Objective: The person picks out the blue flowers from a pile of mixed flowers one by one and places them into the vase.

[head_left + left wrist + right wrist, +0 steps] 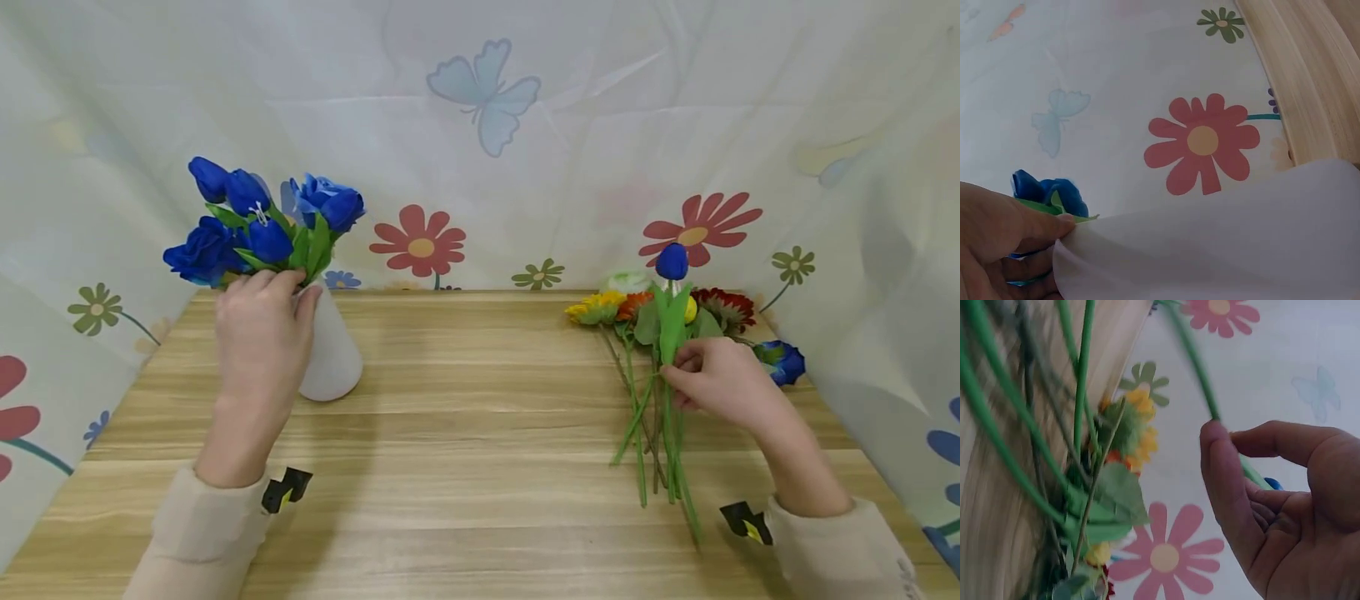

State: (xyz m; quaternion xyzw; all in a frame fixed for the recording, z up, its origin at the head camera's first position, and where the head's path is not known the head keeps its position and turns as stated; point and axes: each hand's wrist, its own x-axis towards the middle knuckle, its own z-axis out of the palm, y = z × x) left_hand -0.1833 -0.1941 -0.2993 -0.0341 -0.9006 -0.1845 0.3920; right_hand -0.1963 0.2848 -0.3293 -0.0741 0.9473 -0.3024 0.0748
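Note:
At the left of the head view, a white vase [332,358] leans leftward with several blue flowers [328,202] standing in it. My left hand [258,321] grips the vase at its mouth, just under the blooms; in the left wrist view the thumb lies at the rim of the white vase [1229,237]. On the right side, my right hand [723,375] pinches the green stem of a blue tulip [672,262] between thumb and fingers. The tulip stands upright over a loose pile of flowers. In the right wrist view its stem [1194,362] runs through the fingertips.
On the wooden table [480,467], the pile holds a yellow flower [597,307], an orange one [634,305], dark red ones [726,308] and a blue rose [786,362]. Their stems point toward the front edge. A flower-printed curtain [480,192] hangs behind and at both sides.

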